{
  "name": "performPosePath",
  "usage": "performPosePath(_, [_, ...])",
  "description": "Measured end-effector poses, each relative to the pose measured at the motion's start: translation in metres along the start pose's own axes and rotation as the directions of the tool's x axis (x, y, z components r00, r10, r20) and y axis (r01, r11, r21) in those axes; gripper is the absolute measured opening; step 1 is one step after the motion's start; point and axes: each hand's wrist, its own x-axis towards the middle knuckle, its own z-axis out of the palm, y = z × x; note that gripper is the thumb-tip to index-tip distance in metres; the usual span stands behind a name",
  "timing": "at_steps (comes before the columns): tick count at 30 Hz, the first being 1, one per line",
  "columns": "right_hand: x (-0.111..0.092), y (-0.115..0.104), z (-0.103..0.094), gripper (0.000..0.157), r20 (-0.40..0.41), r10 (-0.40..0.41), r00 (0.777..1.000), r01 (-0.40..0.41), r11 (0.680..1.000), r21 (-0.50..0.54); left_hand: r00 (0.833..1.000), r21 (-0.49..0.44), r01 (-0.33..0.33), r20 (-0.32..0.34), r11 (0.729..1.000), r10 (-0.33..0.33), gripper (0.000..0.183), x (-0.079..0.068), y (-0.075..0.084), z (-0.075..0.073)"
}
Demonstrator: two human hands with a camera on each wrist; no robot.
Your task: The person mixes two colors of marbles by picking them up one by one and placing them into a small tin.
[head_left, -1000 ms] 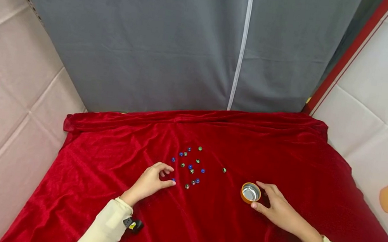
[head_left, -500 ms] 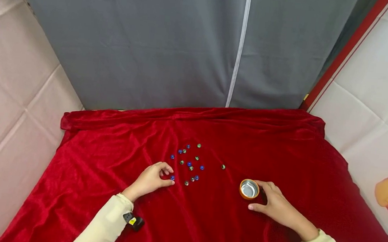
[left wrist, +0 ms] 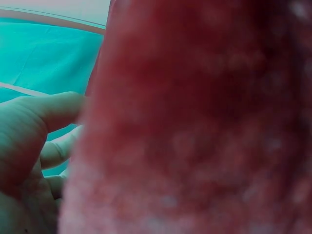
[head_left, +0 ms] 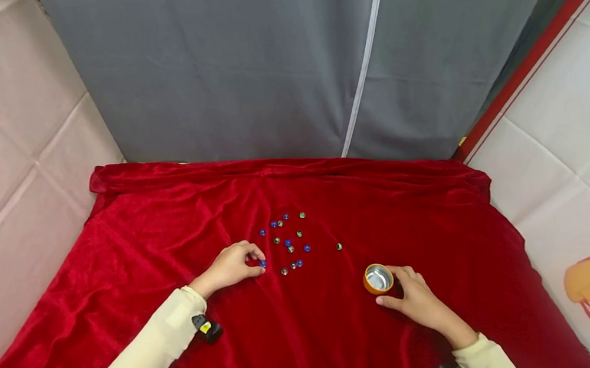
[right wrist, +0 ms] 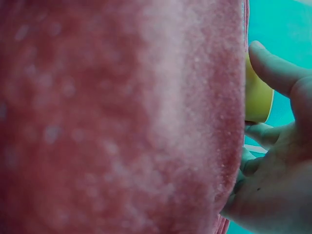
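In the head view my left hand (head_left: 231, 265) reaches in from the left with forefinger and thumb bent around a blue marble (head_left: 263, 263), which shows between their tips. In the left wrist view red cloth hides the fingertips. On the right, my right hand (head_left: 419, 299) lies with forefinger and thumb spread on either side of a small round orange tin (head_left: 379, 279). The tin has a silvery inside. The forefinger touches its far right side, while the thumb tip sits by its near edge. The right wrist view shows the tin's yellowish wall (right wrist: 258, 97) beside the thumb.
Several more blue and green-swirled marbles lie scattered between the hands, among them a green marble (head_left: 339, 246) apart on the right. Wrinkled red velvet (head_left: 312, 340) covers the table. A grey curtain (head_left: 205, 68) stands behind it and pale walls flank it.
The left forefinger and thumb have drawn closer around the blue marble. The right thumb has shifted slightly nearer the tin. The whole scene drifts a little upward as the head camera moves.
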Motion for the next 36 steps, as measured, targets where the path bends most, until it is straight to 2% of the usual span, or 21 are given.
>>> performPosePath(13, [0.002, 0.000, 0.003, 0.060, -0.014, 0.006, 1.000, -0.006, 1.000, -0.009, 1.000, 0.015, -0.009, -0.013, 1.000, 0.010, 0.015, -0.003, 0.001, 0.000])
performPosePath(23, [0.004, -0.001, 0.001, 0.062, 0.000, 0.011, 1.000, -0.011, 1.000, 0.003, 1.000, 0.024, -0.011, -0.009, 1.000, 0.012, 0.013, -0.001, 0.002, 0.000])
performPosePath(31, [0.005, 0.001, 0.000, 0.062, -0.007, 0.010, 1.000, -0.010, 1.000, 0.016, 1.000, -0.029, 0.008, -0.011, 1.000, -0.009, 0.011, 0.000, 0.007, -0.003])
performPosePath(36, [0.004, 0.002, 0.001, 0.061, -0.008, 0.007, 1.000, -0.007, 1.000, 0.018, 1.000, -0.085, 0.004, -0.017, 0.996, -0.005, 0.012, 0.000, 0.020, -0.004])
